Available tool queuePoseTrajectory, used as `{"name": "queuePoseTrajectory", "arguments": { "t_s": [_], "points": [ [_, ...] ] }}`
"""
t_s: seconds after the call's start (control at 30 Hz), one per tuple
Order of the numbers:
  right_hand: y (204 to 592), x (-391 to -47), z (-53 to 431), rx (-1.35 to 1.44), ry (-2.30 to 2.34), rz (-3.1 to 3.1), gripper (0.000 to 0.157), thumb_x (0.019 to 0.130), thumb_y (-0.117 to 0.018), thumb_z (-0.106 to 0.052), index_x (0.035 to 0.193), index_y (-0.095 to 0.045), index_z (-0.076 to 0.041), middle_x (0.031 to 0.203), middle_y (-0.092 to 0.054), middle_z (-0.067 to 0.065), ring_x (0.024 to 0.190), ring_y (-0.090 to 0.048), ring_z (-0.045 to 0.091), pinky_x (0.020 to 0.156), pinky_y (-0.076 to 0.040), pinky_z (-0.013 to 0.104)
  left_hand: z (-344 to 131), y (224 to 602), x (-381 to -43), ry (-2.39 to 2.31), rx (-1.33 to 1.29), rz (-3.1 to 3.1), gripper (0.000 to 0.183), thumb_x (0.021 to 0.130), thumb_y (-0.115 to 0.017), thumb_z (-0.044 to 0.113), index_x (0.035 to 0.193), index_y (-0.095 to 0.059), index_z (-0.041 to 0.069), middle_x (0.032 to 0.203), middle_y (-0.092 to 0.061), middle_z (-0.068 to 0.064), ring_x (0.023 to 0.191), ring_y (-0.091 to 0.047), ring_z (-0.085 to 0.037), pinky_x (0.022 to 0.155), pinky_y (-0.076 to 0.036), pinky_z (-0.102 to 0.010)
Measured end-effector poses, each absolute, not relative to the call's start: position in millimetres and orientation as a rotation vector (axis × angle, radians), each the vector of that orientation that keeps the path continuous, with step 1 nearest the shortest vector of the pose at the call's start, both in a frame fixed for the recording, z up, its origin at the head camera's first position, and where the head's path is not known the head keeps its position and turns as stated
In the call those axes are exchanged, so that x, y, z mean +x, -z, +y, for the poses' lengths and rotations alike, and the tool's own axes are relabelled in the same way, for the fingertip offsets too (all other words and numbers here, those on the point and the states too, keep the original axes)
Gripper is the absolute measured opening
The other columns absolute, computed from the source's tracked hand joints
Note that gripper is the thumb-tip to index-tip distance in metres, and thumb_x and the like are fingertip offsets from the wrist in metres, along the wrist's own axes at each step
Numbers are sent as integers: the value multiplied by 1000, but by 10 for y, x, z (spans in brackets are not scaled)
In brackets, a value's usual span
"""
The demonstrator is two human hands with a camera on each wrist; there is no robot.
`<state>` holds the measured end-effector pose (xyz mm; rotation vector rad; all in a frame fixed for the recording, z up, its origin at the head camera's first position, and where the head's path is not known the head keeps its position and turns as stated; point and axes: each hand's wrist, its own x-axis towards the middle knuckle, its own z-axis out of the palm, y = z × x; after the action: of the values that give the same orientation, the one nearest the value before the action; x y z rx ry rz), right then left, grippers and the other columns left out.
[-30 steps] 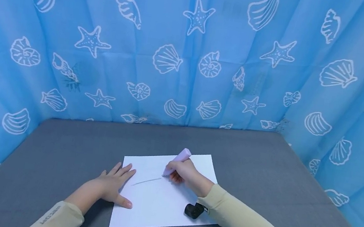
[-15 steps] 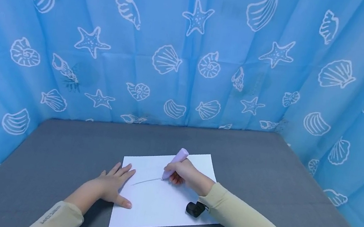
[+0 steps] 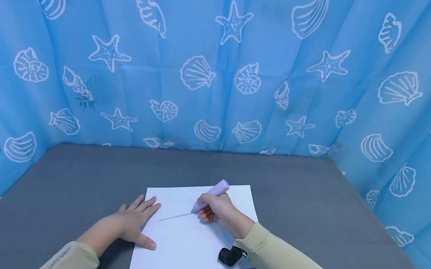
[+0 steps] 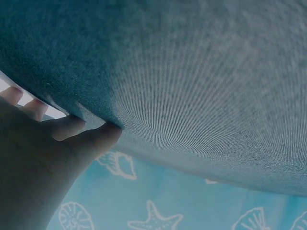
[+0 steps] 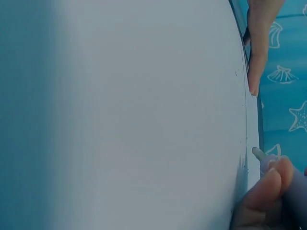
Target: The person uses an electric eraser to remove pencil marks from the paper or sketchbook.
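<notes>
A sheet of white paper (image 3: 178,249) lies on the grey table, bearing one thin, slanting dark line (image 3: 173,217). My right hand (image 3: 221,210) holds a thick lilac marker (image 3: 219,188) between thumb and fingers. Its tip is at the right end of the line; in the right wrist view the marker's pale tip (image 5: 258,153) shows beyond the fingers. On the paper's left edge rests my left hand (image 3: 132,223), fingers spread and thumb out to the side. The left wrist view shows the same hand (image 4: 53,139) from behind, with its fingertips down on the surface.
The grey cloth-covered table (image 3: 311,221) extends around the paper on all sides. A blue curtain (image 3: 212,97) printed with white shells and starfish hangs along the back and sides. A small black wrist camera (image 3: 229,256) sits below the right wrist, over the paper.
My right hand shifts slightly, and the marker leans further to the right, while its tip stays near the line's right end. The left hand stays in place on the paper.
</notes>
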<state>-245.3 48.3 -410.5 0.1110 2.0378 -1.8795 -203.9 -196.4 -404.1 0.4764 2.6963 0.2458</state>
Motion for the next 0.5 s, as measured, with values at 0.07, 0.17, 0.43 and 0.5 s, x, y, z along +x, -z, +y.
{"name": "queuePoseTrajectory", "arguments": {
  "t_s": [0.07, 0.17, 0.43, 0.5],
  "points": [
    [4122, -2439, 472, 145, 1901, 2058, 11, 81, -60, -8, 82, -59, 3, 55, -52, 5, 44, -48, 10, 44, -42, 19, -1966, 4061, -2028, -248, 475, 2701, 112, 68, -78, 63, 151, -30, 6, 159, -18, -17, 143, -9, -48, 104, -16, -73],
    [4133, -2441, 467, 148, 1878, 2086, 10, 81, -62, -8, 80, -59, 2, 53, -51, 5, 43, -46, 9, 42, -40, 18, -1964, 4080, -2021, -251, 474, 2710, 113, 67, -77, 65, 151, -31, 6, 159, -18, -17, 143, -10, -47, 104, -17, -72],
    [4100, -2454, 445, 153, 1799, 2148, 18, 85, -65, -12, 91, -55, 2, 57, -52, 5, 45, -46, 10, 44, -39, 20, -1960, 4066, -2045, -253, 469, 2700, 113, 67, -77, 65, 152, -30, 6, 159, -17, -17, 143, -8, -48, 104, -16, -73],
    [4096, -2460, 446, 141, 1774, 2159, 18, 85, -66, -12, 92, -55, 2, 58, -52, 6, 46, -46, 11, 44, -39, 20, -1961, 4061, -2048, -250, 471, 2698, 113, 68, -76, 66, 152, -29, 6, 160, -17, -17, 143, -8, -48, 104, -16, -73]
  ]
}}
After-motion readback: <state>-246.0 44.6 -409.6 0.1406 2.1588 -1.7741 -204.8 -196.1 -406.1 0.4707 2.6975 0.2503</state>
